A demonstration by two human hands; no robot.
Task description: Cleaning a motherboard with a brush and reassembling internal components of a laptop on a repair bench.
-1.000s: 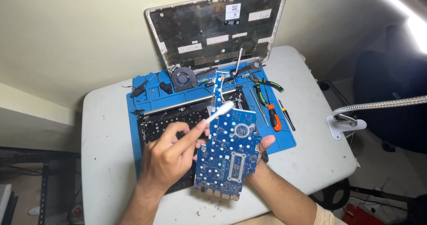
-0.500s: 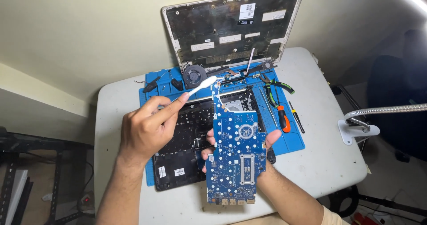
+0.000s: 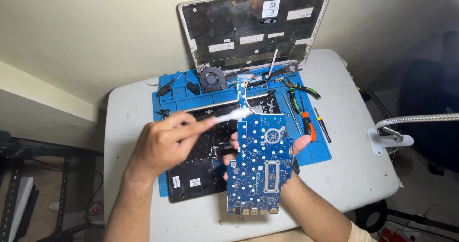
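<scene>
My right hand [image 3: 292, 148] holds a blue laptop circuit board [image 3: 260, 163] upright from behind, fingers showing at both edges. My left hand [image 3: 162, 144] grips a white brush [image 3: 229, 116] whose tip touches the board's upper left corner. Under both hands lies the opened black laptop base [image 3: 201, 168] on a blue work mat [image 3: 315, 151].
The laptop's lid [image 3: 253, 24] stands open at the back of the white table [image 3: 354, 170]. A round fan [image 3: 213, 78], pliers [image 3: 299, 91], an orange-handled screwdriver [image 3: 306, 125] and small parts lie on the mat. A flexible lamp arm [image 3: 406, 125] clamps at the right edge.
My left hand has swung the brush from above the board down to its upper left corner. The view has shifted; the board stays held in my right hand.
</scene>
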